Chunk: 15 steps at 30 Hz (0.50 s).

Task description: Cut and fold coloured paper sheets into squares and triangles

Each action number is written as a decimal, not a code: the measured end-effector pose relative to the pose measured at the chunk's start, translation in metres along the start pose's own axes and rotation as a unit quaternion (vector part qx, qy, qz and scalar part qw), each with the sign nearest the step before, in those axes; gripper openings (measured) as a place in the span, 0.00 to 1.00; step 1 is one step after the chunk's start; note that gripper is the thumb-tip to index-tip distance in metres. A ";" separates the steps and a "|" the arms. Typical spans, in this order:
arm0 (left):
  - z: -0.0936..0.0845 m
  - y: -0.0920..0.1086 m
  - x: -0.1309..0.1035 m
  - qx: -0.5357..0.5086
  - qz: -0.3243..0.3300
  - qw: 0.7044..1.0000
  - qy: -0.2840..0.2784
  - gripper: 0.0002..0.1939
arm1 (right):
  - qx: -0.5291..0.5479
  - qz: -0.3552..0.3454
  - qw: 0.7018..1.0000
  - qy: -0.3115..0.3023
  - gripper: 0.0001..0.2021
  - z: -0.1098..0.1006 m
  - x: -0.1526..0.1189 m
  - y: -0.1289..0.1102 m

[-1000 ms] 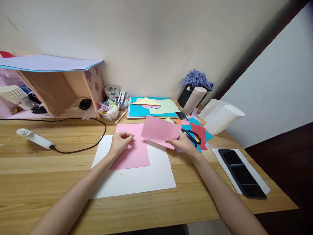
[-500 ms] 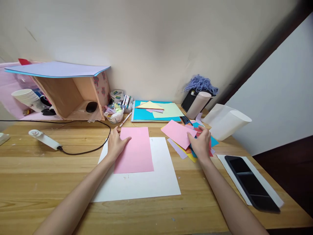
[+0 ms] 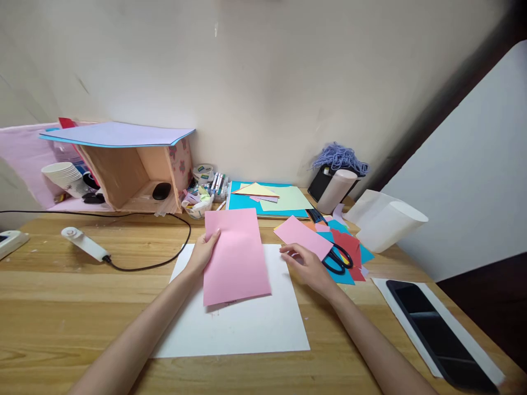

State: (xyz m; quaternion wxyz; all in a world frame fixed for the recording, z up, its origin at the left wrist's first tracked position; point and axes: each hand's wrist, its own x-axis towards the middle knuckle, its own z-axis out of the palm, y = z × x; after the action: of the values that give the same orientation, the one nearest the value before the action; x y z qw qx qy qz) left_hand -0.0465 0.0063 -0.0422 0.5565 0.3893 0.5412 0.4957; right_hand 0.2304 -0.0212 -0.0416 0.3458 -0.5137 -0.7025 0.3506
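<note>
My left hand [image 3: 206, 251] grips the left edge of a pink sheet [image 3: 236, 260], its thumb on top, and the sheet is lifted a little over a large white sheet [image 3: 263, 329]. With its fingers apart and holding nothing, my right hand [image 3: 307, 266] hovers beside the white sheet's right edge. Just beyond it a smaller pink piece [image 3: 302, 236] lies on a heap of coloured paper scraps [image 3: 348, 244]. Black-handled scissors [image 3: 340, 260] rest among the scraps.
Behind are a blue folder [image 3: 269, 208] with folded papers, a tub of scraps [image 3: 197, 206] and an open box [image 3: 135, 170]. A corded white device [image 3: 84, 244] lies left. At the right are a phone [image 3: 440, 334] and a paper roll [image 3: 391, 225].
The large pink sheet has been raised off the white sheet by my left hand. My right hand has let go of the smaller pink piece and moved left, uncovering the scissors. The view has shifted.
</note>
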 end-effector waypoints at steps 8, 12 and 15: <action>0.027 -0.010 -0.007 -0.259 0.030 0.963 0.071 0.09 | 0.354 0.071 0.912 -0.194 0.28 0.031 -0.013 -0.023; 0.045 -0.016 -0.020 -0.291 -0.002 0.957 0.010 0.09 | 0.350 0.108 0.928 -0.074 0.22 0.040 -0.013 -0.025; 0.042 -0.012 -0.020 -0.316 0.000 0.948 -0.030 0.08 | 0.318 0.148 0.937 0.002 0.21 0.024 -0.006 -0.014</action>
State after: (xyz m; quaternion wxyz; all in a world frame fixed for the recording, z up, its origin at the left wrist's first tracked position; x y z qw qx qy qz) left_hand -0.0022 -0.0112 -0.0447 0.6671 0.2082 0.3400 0.6293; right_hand 0.2051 -0.0338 -0.0430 0.4363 -0.4758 -0.4699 0.6021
